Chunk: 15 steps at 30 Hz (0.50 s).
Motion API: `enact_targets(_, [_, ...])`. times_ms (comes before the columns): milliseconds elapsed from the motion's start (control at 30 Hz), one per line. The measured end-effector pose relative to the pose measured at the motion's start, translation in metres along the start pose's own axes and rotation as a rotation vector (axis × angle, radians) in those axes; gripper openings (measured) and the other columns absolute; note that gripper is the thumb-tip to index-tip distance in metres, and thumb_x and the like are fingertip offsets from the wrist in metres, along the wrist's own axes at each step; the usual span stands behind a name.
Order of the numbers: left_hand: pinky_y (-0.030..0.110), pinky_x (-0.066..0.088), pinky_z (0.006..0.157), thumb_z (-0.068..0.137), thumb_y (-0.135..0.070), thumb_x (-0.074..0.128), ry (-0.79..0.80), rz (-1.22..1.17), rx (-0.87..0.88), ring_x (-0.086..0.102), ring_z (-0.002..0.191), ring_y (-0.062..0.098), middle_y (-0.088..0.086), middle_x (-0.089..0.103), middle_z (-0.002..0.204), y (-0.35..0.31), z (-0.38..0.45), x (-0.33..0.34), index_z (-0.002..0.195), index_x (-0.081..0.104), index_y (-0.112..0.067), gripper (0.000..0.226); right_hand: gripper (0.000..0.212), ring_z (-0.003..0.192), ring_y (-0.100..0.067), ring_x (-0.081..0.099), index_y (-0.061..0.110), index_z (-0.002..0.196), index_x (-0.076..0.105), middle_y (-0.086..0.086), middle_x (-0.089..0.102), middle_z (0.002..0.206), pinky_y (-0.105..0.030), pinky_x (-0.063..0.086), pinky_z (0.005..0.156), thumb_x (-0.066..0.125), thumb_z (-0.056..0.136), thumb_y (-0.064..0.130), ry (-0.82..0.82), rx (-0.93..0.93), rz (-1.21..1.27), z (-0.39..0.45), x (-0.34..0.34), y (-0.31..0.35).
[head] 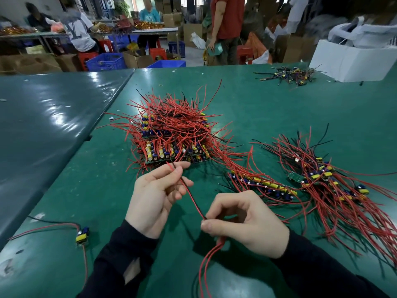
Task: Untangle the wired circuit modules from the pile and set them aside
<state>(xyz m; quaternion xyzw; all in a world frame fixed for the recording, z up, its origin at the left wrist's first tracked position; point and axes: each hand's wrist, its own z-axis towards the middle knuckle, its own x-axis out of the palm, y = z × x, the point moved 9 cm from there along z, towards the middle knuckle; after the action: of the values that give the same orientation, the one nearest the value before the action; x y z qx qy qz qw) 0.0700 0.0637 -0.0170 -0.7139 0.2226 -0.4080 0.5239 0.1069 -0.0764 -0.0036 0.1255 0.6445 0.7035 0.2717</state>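
L hand fingers curl round the far end of a red/black wire pair; R hand pinches it lower, thumb + forefinger. Pair's long axis runs diagonally between the two grips, tails hanging below R fingers. Its module isn't visible. Main pile lies just beyond L fingertips, so L is nearer. Sorted bunch sits out past R fingers. One loose module left of L wrist.

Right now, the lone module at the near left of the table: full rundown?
The single module is a small board carrying a yellow block and a blue part, lying on the green table. Thin red and black leads run left from it, and one red lead trails toward the near edge. Neither hand touches it; it lies apart from every pile.
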Motion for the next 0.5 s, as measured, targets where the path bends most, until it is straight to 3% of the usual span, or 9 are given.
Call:
enact_targets(167, [0.015, 0.041, 0.039, 0.088, 0.001, 0.057, -0.028, 0.177, 0.234, 0.051, 0.041, 0.009, 0.011, 0.066, 0.061, -0.016, -0.004, 0.002, 0.089, 0.070, 0.000, 0.013, 0.020, 0.051, -0.011, 0.058, 0.018, 0.066, 0.066, 0.000, 0.063, 0.059, -0.024, 0.050, 0.054, 0.075, 0.076, 0.004, 0.035, 0.030, 0.016, 0.000, 0.003, 0.000])
enact_targets(400, [0.017, 0.045, 0.043, 0.084, 0.003, 0.063, -0.113, 0.211, 0.407, 0.054, 0.041, 0.012, 0.011, 0.065, 0.058, -0.033, -0.006, -0.008, 0.078, 0.073, -0.006, 0.015, 0.014, 0.049, -0.010, 0.058, 0.009, 0.069, 0.066, -0.003, 0.064, 0.058, -0.022, 0.050, 0.052, 0.073, 0.078, 0.001, 0.055, 0.071, 0.097, 0.000, 0.005, -0.004])
enact_targets(500, [0.017, 0.044, 0.041, 0.088, -0.001, 0.058, -0.096, 0.172, 0.400, 0.053, 0.040, 0.011, 0.009, 0.066, 0.060, -0.033, -0.005, -0.008, 0.082, 0.072, -0.009, 0.017, 0.015, 0.049, -0.009, 0.059, 0.009, 0.067, 0.066, -0.002, 0.064, 0.057, -0.021, 0.051, 0.053, 0.072, 0.077, -0.001, 0.069, 0.116, 0.120, -0.001, 0.006, -0.008])
